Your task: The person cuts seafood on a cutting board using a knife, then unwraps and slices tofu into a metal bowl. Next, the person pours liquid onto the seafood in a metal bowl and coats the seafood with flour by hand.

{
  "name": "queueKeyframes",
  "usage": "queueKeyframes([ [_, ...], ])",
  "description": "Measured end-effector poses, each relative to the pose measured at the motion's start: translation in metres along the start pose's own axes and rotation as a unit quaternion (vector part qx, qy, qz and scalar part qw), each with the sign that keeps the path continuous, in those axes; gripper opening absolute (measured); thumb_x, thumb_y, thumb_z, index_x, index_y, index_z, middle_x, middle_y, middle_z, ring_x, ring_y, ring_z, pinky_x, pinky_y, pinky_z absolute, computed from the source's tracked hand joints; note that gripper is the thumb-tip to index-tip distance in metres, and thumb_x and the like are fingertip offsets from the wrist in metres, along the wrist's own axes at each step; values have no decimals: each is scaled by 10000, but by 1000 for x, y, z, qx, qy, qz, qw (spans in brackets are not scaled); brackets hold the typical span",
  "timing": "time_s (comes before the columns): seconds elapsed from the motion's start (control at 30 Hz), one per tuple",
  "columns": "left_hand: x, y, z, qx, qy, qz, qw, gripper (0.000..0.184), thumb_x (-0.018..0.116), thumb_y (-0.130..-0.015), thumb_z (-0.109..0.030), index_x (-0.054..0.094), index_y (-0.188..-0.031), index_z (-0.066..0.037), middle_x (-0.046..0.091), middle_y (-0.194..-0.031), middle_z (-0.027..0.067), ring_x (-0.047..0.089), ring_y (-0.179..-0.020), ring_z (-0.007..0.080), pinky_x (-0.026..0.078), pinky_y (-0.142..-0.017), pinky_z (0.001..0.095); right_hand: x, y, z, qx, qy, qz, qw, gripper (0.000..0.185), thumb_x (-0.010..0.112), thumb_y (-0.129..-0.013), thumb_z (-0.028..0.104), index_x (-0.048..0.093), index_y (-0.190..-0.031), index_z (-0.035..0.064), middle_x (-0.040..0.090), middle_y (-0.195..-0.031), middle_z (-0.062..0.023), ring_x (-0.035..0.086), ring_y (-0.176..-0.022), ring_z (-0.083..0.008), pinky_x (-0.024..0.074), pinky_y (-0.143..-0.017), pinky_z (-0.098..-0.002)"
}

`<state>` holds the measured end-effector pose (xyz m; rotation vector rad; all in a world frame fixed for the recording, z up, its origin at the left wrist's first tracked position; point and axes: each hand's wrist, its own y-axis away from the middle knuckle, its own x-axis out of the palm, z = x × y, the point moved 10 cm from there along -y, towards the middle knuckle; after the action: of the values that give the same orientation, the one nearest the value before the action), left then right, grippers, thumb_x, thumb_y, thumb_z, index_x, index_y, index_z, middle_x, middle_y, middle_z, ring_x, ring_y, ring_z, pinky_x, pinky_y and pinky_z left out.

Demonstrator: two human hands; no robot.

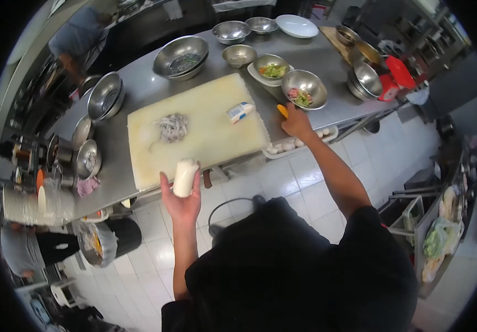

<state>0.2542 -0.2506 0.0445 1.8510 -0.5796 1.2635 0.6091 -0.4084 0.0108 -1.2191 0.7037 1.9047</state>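
1. Cylinder (184, 178), creamy white and smooth along its side, uneven at the upper end; it stands nearly upright in the left hand (183, 200), over the near border of the cutting board (216, 145).
2. The hands are well apart. The left is clamped on the cylinder, thumb and fingers on opposite sides. The right hand (296, 122) is at a yellow handle (282, 111) beside the board; whether its fingers are closed around it, I cannot tell.
3. On the board: one heap of greyish-white strips (172, 128) left of the middle, and one white packet with blue and red markings (240, 112) toward the right side.
4. Beyond and right of the board, five metal bowls: two at the far edge, one pale-filled bowl (239, 55), one with green and orange pieces (271, 66) on a white dish, and one with pink and green pieces (308, 88) just beyond the right hand. One white oval plate (297, 26) lies near the far edge.
5. A bare stretch of board separates heap from packet, and another runs along its near side. The board's near border follows the rim of the metal surface (136, 63); tiled floor (316, 193) shows below.
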Motion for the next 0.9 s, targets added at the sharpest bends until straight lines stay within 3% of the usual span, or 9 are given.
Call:
queueKeyframes([
  [0.17,6,-13,14,-14,-16,-39,999,698,507,-889,-500,380,-1282,62,489,-1259,207,463,-1194,349,394,-1023,459,-21,67,-9,-37,-187,-4,982,371,524,-833,220,507,-1152,32,606,-1002,-227,554,-961,-429,449,-816,-462],
  [0.2,9,-13,13,-17,-25,-39,999,714,494,-889,-516,374,-1285,66,487,-1259,207,463,-1193,346,387,-1026,467,-32,88,-10,-74,-192,-15,978,360,525,-876,210,504,-1189,32,608,-978,-205,594,-922,-357,462,-801,-386],
  [0.3,11,-12,10,-18,-69,-41,997,747,455,-893,-551,356,-1298,69,484,-1264,206,466,-1193,338,385,-1025,469,-60,141,-24,9,-299,59,952,286,575,-885,144,532,-1135,12,580,-805,-53,526,-704,-117,436,-632,-256],
  [0.33,14,-13,10,-22,-86,-34,995,761,423,-896,-568,359,-1293,78,487,-1258,215,480,-1176,351,415,-998,457,-80,152,-23,46,-301,72,950,274,575,-877,115,531,-1127,12,564,-772,-33,510,-663,-96,425,-590,-242],
  [0.43,22,-23,19,-81,-136,-7,987,830,349,-890,-625,356,-1287,104,496,-1238,243,522,-1126,384,495,-914,435,-126,152,10,-111,-277,56,953,311,587,-850,104,501,-1143,46,530,-736,1,480,-581,-63,388,-521,-203],
  [0.47,25,-26,24,-105,-148,-4,983,839,350,-887,-630,354,-1288,106,498,-1235,244,523,-1125,383,493,-915,439,-145,148,26,-151,-238,58,958,268,599,-831,105,525,-1080,38,536,-716,-8,480,-588,-66,380,-514,-224],
  [0.53,33,-30,34,-151,-171,5,974,856,354,-880,-641,350,-1290,111,501,-1230,244,525,-1125,381,490,-916,449,-168,139,66,-207,-93,85,970,198,630,-817,144,547,-961,37,559,-654,-106,535,-530,-238,419,-535,-329],
  [0.63,38,-32,38,-194,-239,8,951,884,356,-868,-659,344,-1294,115,497,-1240,242,521,-1135,377,484,-919,465,-189,133,108,-312,55,55,947,175,640,-815,187,572,-888,43,582,-683,-151,556,-582,-342,425,-542,-391],
  [0.9,46,-19,29,-252,-246,57,934,893,356,-872,-653,332,-1304,129,478,-1267,238,515,-1143,373,475,-924,479,-185,135,177,-423,109,85,896,146,641,-795,175,605,-819,35,605,-719,-142,578,-626,-349,440,-563,-413],
])
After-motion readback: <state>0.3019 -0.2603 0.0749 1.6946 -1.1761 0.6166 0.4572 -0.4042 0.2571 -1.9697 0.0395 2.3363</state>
